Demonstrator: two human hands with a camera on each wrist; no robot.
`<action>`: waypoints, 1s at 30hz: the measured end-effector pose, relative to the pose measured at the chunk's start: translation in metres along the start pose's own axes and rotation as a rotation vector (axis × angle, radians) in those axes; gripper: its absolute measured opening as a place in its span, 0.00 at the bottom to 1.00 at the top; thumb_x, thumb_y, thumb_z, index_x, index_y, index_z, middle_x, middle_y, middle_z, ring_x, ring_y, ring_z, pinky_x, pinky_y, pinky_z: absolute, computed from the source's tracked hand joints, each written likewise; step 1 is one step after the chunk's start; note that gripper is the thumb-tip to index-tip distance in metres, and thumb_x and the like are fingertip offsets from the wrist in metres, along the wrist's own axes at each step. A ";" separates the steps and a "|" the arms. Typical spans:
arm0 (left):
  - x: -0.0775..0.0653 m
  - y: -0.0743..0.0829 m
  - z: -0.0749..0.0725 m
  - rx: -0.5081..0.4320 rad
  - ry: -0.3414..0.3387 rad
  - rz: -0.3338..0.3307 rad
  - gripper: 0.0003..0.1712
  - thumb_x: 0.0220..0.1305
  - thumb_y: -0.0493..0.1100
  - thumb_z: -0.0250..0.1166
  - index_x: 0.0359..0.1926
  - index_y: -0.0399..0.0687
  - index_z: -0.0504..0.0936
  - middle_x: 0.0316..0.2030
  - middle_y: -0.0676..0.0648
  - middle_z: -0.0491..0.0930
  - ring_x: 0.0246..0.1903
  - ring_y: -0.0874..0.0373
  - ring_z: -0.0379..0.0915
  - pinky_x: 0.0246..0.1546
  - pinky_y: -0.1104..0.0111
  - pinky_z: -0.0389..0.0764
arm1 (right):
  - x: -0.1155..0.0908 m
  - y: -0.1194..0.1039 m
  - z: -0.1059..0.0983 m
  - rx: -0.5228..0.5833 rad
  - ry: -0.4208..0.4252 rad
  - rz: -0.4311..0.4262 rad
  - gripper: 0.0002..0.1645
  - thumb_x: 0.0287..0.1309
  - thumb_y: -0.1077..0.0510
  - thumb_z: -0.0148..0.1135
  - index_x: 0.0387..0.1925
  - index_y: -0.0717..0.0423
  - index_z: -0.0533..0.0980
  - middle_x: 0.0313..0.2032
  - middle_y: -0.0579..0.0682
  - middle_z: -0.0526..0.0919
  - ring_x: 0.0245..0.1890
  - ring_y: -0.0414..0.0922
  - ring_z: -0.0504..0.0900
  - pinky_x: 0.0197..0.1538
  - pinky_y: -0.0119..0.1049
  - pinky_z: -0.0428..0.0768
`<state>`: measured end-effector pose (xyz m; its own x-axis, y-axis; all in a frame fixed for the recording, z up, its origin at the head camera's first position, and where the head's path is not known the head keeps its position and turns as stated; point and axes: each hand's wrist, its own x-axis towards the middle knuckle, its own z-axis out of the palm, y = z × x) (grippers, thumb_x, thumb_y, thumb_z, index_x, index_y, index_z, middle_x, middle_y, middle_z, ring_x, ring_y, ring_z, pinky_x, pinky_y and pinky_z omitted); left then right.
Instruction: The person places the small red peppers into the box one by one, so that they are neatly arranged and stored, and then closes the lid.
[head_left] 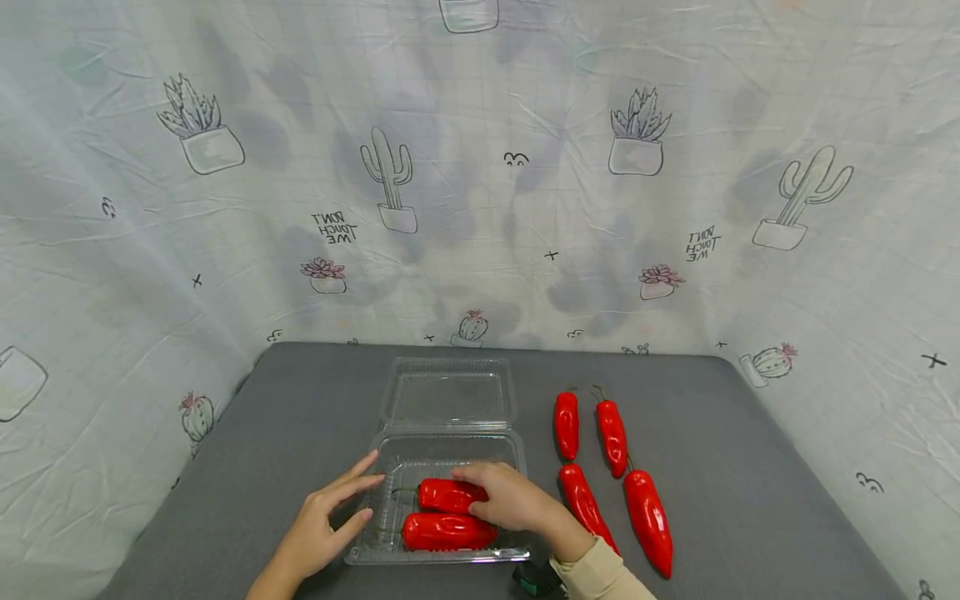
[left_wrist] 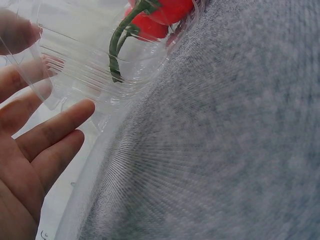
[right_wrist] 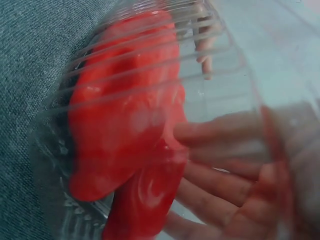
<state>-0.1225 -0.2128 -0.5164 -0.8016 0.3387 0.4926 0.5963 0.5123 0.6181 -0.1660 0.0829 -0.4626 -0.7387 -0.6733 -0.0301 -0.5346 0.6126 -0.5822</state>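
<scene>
I've got my right hand (head_left: pixel 513 497) pinching the farther red pepper (head_left: pixel 441 495) inside the clear container (head_left: pixel 420 454), left hand (head_left: pixel 321 521) spread by its left side, four more peppers (head_left: pixel 648 518) off its right.

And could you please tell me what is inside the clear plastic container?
Two red peppers lie side by side inside. In the head view, the right hand hides the right end of the farther pepper.

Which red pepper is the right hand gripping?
The farther pepper of the two in the box: the right hand grips it. The nearer pepper lies ungripped beside it; four peppers lie on the table, right of the box.
</scene>
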 end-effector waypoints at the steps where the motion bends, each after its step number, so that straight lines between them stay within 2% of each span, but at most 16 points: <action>1: 0.000 0.000 0.000 -0.002 0.002 0.003 0.23 0.57 0.33 0.66 0.55 0.41 0.78 0.65 0.38 0.68 0.64 0.69 0.61 0.53 0.77 0.72 | 0.000 0.000 0.000 0.005 0.003 -0.004 0.28 0.53 0.64 0.64 0.58 0.58 0.74 0.53 0.47 0.81 0.53 0.40 0.77 0.55 0.34 0.77; 7: 0.000 0.000 0.000 -0.009 0.011 0.013 0.24 0.56 0.32 0.66 0.55 0.41 0.78 0.64 0.37 0.68 0.64 0.69 0.61 0.53 0.78 0.71 | -0.002 0.004 0.002 0.050 0.063 -0.038 0.26 0.55 0.62 0.62 0.58 0.59 0.74 0.55 0.48 0.80 0.57 0.42 0.76 0.59 0.38 0.75; 10: 0.000 0.000 -0.001 -0.020 0.009 0.013 0.24 0.56 0.31 0.66 0.55 0.41 0.78 0.65 0.37 0.67 0.64 0.69 0.61 0.53 0.79 0.70 | -0.004 0.007 0.004 0.101 0.117 -0.062 0.26 0.56 0.62 0.61 0.59 0.58 0.74 0.56 0.48 0.79 0.58 0.44 0.76 0.59 0.41 0.75; 16: 0.002 -0.001 -0.001 -0.023 0.050 0.068 0.26 0.52 0.29 0.67 0.55 0.40 0.78 0.64 0.35 0.68 0.63 0.65 0.62 0.52 0.80 0.71 | -0.007 0.012 0.008 0.232 0.255 -0.143 0.26 0.59 0.62 0.60 0.60 0.57 0.72 0.57 0.49 0.78 0.58 0.46 0.76 0.59 0.43 0.75; 19: 0.003 -0.001 -0.001 -0.007 0.055 0.072 0.26 0.52 0.29 0.68 0.55 0.41 0.78 0.64 0.36 0.68 0.63 0.65 0.63 0.51 0.78 0.72 | -0.009 0.014 0.010 0.244 0.341 -0.192 0.26 0.59 0.62 0.60 0.60 0.58 0.72 0.57 0.48 0.78 0.58 0.46 0.76 0.59 0.41 0.75; 22: 0.002 -0.001 0.000 -0.003 0.038 0.049 0.25 0.54 0.30 0.67 0.55 0.42 0.78 0.64 0.37 0.68 0.63 0.66 0.62 0.51 0.76 0.73 | -0.011 0.015 0.012 0.275 0.416 -0.251 0.26 0.58 0.64 0.61 0.59 0.60 0.72 0.57 0.53 0.78 0.57 0.48 0.76 0.58 0.40 0.75; 27: 0.000 -0.001 0.001 0.006 0.014 0.027 0.24 0.56 0.31 0.66 0.55 0.41 0.78 0.65 0.38 0.67 0.64 0.68 0.61 0.52 0.76 0.72 | -0.015 0.014 0.011 0.387 0.520 -0.349 0.28 0.56 0.69 0.62 0.60 0.65 0.70 0.57 0.61 0.76 0.60 0.50 0.74 0.62 0.34 0.71; 30: 0.000 0.000 0.001 0.012 0.013 0.018 0.23 0.56 0.32 0.66 0.55 0.41 0.78 0.65 0.38 0.67 0.64 0.69 0.60 0.52 0.75 0.74 | -0.021 0.007 0.005 0.412 0.575 -0.364 0.28 0.54 0.73 0.60 0.59 0.69 0.69 0.57 0.63 0.76 0.61 0.51 0.73 0.63 0.30 0.68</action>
<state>-0.1224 -0.2126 -0.5174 -0.7899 0.3379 0.5118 0.6102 0.5155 0.6015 -0.1518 0.0991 -0.4704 -0.7028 -0.4134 0.5790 -0.6715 0.1165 -0.7318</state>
